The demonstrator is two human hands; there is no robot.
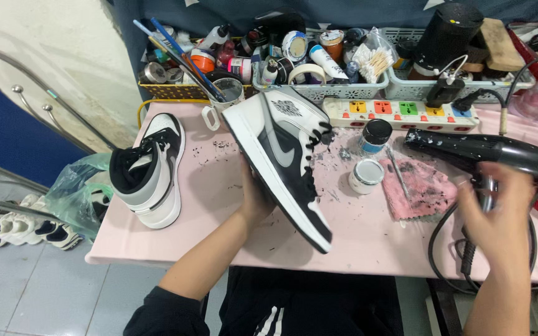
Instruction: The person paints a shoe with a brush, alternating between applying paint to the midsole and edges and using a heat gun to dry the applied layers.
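Pink cloth covers the worktable (368,242), flecked with dark paint crumbs, and pale grey tiles show on the floor below its near edge. Along the far side I see a yellow wire basket (175,91) crammed with brushes and small jars, then a pale plastic basket (322,92) holding tubes, tape rolls and cotton swabs. In front of them lies a long white power strip (400,113) with coloured socket panels — yellow, orange, green, blue.

Near the table's middle stand a small dark-lidded jar (375,137) and a round white-lidded pot (366,175), just beside a stained pink rag (421,191). A second high-top sneaker in white, grey and black (151,168) sits upright at the left edge, well apart from the hands, and a green plastic bag (76,190) hangs off that corner.

My left hand (255,198) is under the white, grey and black high-top sneaker (281,158), fingers wrapped about its sole side — the shoe is held tilted above the table centre, toe toward me, heel up toward the baskets. My right hand (496,211) is blurred but closed around the grip of a black hair dryer (487,151), whose barrel points left toward the held shoe, its cord (443,249) looping on the cloth.
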